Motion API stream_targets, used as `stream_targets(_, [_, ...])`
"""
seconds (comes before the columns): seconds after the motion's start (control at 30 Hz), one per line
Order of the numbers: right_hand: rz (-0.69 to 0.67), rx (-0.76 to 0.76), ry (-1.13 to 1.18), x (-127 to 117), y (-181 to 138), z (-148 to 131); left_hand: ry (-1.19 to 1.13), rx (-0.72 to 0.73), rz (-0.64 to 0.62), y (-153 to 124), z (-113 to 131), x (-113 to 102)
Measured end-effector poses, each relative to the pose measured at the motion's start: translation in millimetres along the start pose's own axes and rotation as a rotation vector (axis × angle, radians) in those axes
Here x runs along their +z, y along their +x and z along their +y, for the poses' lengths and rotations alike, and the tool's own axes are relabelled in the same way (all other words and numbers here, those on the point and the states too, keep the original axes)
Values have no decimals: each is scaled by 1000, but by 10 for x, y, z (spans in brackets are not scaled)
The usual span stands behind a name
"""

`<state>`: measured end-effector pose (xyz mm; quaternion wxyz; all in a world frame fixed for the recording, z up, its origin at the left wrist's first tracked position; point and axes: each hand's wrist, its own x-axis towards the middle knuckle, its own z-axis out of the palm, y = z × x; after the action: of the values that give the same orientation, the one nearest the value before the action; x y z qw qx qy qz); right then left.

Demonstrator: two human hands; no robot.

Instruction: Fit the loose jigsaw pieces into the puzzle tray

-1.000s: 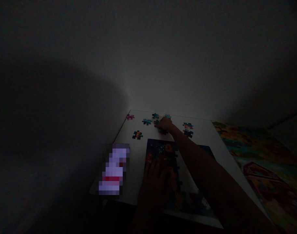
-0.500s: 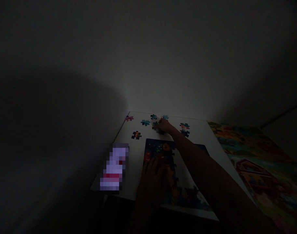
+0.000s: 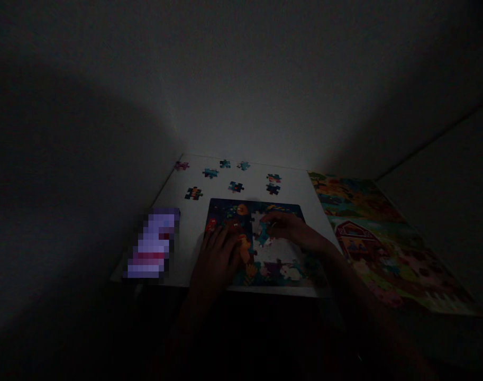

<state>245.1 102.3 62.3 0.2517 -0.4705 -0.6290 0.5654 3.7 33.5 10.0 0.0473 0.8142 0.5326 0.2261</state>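
Right hand: fingers and thumb closed on a teal jigsaw piece with rounded tabs, over the pale gap in the dark-blue-bordered picture puzzle. Can't tell if the piece is resting or slightly raised; too dark. Main risk, as I read it: slip or twist, because the pinch is near the far edge and my own fingers cover part of the outline. Second: a tab catching on the toothed edge of the joined left section, since the piece sits just beside it. Pressing down while misaligned could bend a tab or pop a neighbour up. Left hand lies flat, fingers spread, on that left section, holding nothing. If it pushes sideways or lifts, the joined part could skate on the smooth-looking white tabletop. The bottom strip of the puzzle runs close to the near table edge, so a drag toward me might put it over. Right forearm crosses the puzzle's right side; a low sleeve-line sweep could shift pieces there. Beyond the puzzle, eight loose multicoloured jigsaw pieces lie apart, one pink piece near the far left corner, so a table bump might lose it. Dim light makes similar teals easy to confuse.
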Motion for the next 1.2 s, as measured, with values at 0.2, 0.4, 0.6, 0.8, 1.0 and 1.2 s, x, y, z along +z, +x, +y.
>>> stream_targets(0.2, [-29, 21, -4, 173, -337, 162, 48, -25, -15, 20, 38, -41])
stream_targets(0.4, [-11, -35, -158, 230, -292, 172, 62, -30, -22, 35, 52, -64])
stream_targets(0.6, [-39, -134, -288, 238, -284, 121, 52, -24, -32, 34, 51, -68])
stream_targets(0.8, [9, -155, -363, 265, -297, 161, 54, -27, -38, 36, 57, -73])
stream_targets(1.0, [42, -197, -386, 300, -340, 184, 58, -23, -35, 39, 55, -74])
stream_targets(1.2, [103, -239, -443, 401, -396, 207, 45, -33, -36, 34, 49, -67])
